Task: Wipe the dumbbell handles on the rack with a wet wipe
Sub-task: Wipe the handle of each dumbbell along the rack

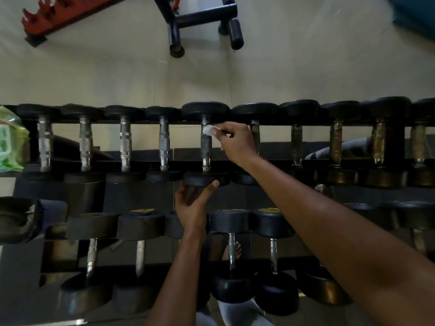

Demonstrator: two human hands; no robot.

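**Q:** Black rubber and steel across the whole width: what is the largest item?

**A:** That is the rack (235,123), two tiers of dumbbells lying side by side. A pale floor (117,78) shows beyond it, with a black bench frame (202,16) and a red toothed bar (61,16) at the far side.

**Q:** Which dumbbell is under work?

**A:** The fifth from the left on the upper tier (206,109). Its handle (206,147) is grey, knurled metal between two black heads.

**Q:** State of my left hand?

**A:** My left hand (194,205) cups the near head from below, thumb and fingers curled round its rim.

**Q:** And my right hand?

**A:** My right hand (235,142) reaches in from the right. Its fingertips pinch the wet wipe (208,130), a small white wad, against the far end of the handle, just below the far head.

**Q:** Anything else?

**A:** A green packet (10,140) sits at the left end of the upper tier.
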